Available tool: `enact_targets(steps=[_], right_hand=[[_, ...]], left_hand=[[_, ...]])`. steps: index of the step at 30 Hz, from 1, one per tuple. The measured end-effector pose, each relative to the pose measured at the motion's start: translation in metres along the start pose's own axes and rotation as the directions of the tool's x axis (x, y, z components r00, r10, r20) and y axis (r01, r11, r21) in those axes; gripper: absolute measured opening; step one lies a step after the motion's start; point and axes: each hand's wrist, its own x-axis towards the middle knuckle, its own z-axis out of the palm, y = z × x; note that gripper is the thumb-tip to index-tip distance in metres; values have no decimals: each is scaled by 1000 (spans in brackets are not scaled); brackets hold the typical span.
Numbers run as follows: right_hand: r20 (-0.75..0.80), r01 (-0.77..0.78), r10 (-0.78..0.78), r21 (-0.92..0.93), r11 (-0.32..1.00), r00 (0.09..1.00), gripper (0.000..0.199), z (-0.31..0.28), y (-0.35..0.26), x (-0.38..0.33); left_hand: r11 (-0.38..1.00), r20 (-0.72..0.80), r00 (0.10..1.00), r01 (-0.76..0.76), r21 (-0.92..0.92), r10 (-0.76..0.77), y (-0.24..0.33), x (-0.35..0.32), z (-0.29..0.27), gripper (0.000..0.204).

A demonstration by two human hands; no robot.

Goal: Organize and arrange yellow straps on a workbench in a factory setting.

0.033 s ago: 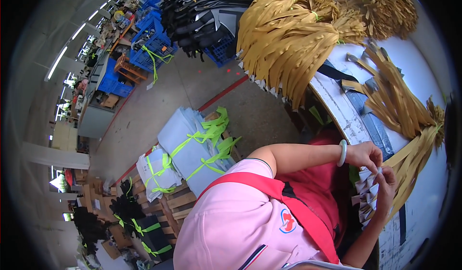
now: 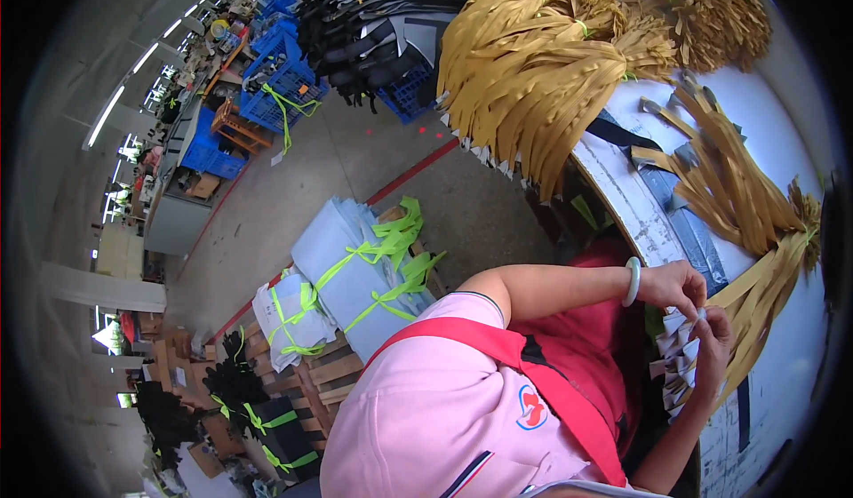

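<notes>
Both hands work at the desk edge: the left hand, with a pale bangle at the wrist, pinches the top of a fanned stack of grey-tipped tan strips, and the right hand closes around the same stack from beside it. Judging by the layout, work is partly done: one tied bundle lies on the desk while large tan bundles remain heaped beyond. On the floor pallet, flat pale-blue packages are strapped with neon-green tape; blue crates stand farther off.
</notes>
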Motion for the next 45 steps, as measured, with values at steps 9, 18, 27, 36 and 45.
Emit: enact_targets(steps=[9, 18, 27, 36, 45], right_hand=[[24, -28, 26, 118, 993, 999, 15, -10, 11, 5], [93, -110, 108, 14, 994, 990, 15, -7, -2, 11], [-68, -81, 69, -204, 976, 995, 18, 17, -29, 11], [-108, 145, -374, -797, 586, 921, 14, 22, 2, 27], [-276, 177, -253, -274, 945, 927, 10, 15, 12, 6]], left_hand=[[998, 54, 997, 63, -26, -62, 9, 6, 1, 19], [998, -11, 998, 69, 4, -69, -1, 4, -6, 19], [998, -184, 981, 62, 24, -57, 17, 4, 9, 7], [903, -435, 853, -94, 419, 290, 7, -8, 28, 9], [905, -120, 963, -181, 385, 243, 26, -3, 2, 7]])
